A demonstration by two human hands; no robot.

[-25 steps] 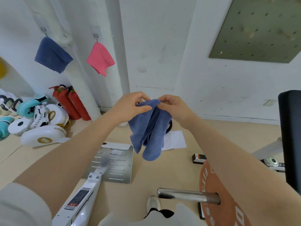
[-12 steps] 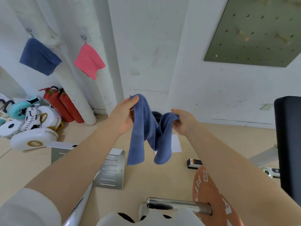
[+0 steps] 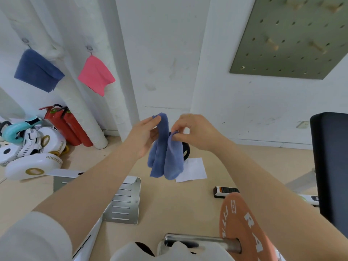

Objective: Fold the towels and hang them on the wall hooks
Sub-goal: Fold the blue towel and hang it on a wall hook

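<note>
Holding a light-blue towel (image 3: pixel 165 149) up in mid-air, in front of the white wall, the person works its top edge between both hands. The left hand (image 3: pixel 145 136) has its fingers nearly straight, with the cloth's upper corner lying against them and the thumb behind it. The right hand (image 3: pixel 192 130) pinches the neighbouring fold between thumb and fingertips. The cloth hangs doubled into two lobes, clear of the floor.

Judging by the wall, two towels are already done: a dark blue towel (image 3: pixel 37 70) and a pink towel (image 3: pixel 96 74) each hang from a small hook at upper left. The one in hand looks part-folded and not yet hung. I cannot make out a free hook in this view, so where it goes is unclear.

For room, the air around the hands is open. The hung towels sit well up and to the left, beyond a white pipe (image 3: pixel 75 98) and red fire extinguishers (image 3: pixel 66 125). Below, a barbell plate (image 3: pixel 243 228) and a metal plate (image 3: pixel 124 202) crowd the floor near the feet.
</note>
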